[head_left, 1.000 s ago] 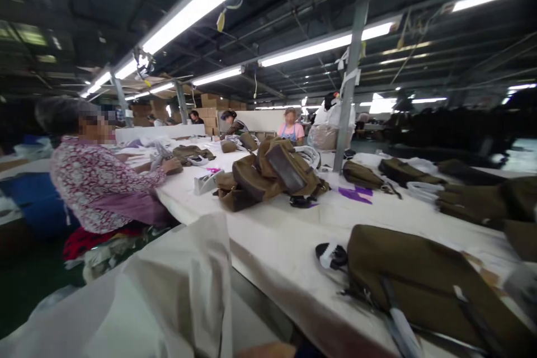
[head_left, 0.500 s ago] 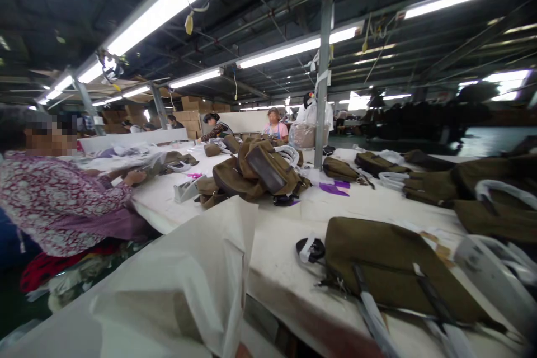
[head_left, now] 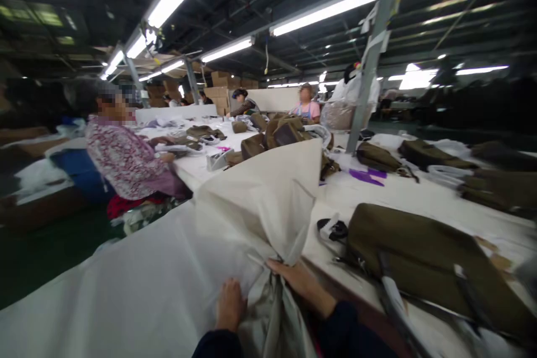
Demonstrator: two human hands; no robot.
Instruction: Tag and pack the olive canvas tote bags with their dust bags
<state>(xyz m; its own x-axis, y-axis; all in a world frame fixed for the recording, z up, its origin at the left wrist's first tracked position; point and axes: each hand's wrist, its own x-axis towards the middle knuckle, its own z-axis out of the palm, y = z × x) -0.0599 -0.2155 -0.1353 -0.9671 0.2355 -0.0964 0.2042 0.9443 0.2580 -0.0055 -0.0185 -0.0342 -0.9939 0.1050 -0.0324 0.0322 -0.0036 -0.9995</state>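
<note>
A large off-white sheet (head_left: 138, 274), apparently plastic or coated cloth, spreads across the lower left and rises in folds over the table edge. My right hand (head_left: 300, 279) is closed round a gathered bunch of it, the folds pinched together at the fingers. To its left, my left hand (head_left: 230, 299) is curled against the same sheet and seems to grip a fold; its fingertips are partly hidden. Right of my hands, an olive-green bag (head_left: 415, 251) lies on the white table (head_left: 335, 207), its straps partly wrapped in white.
More olive bags (head_left: 289, 131) are heaped mid-table, with others along the far right. A metal post (head_left: 369, 61) rises from the table. Purple pieces (head_left: 367, 175) lie near it. A co-worker in a floral top (head_left: 126, 156) works at the left; other people are farther back.
My view has swung left, so the scene sits farther right. Both hands have come into view on the sheet, which is now bunched at my right hand.
</note>
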